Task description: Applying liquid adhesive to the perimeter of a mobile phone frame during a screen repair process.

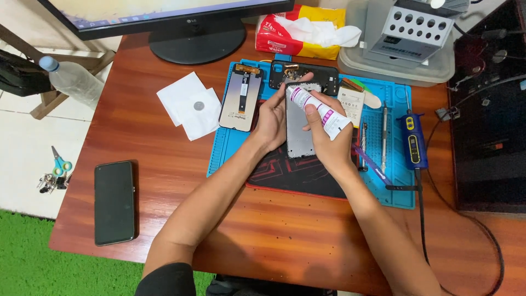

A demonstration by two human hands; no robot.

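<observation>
Two hands: both are over the blue work mat [230, 159], and everything below is placed from that mat.
Left hand [272, 118]: fingers wrapped round the left edge of the grey phone frame [298, 137], propping it tilted above the mat's middle, likely so its rim faces the nozzle.
Right hand [329, 140]: clenched round the white glue tube [320, 109], thumb pressing its body, tip aimed at the frame's top edge.
Glue tube: white with purple bands and print, slanting up-left from the palm; held low on the body, probably for a steady squeeze.
Phone frame: over the mat's centre, above a dark pad with red lines [290, 172].
Loose screen [241, 98]: flat on the mat's left part, back side up, a small label near its lower end.
Black back shell [323, 79]: at the mat's top edge, just beyond the fingers.
Battery [350, 104]: pale slab with printed text, right of the hands on the mat.
Blue tool [412, 141]: upright along the mat's right edge, yellow panel, cable trailing off.
Tissue pack [296, 33]: red and yellow, beyond the mat's top, white tissue spilling out.
White papers [189, 104]: just left of the mat, a small grey disc on them.
Black phone [114, 201]: well left of the mat, face down on the wood.
</observation>
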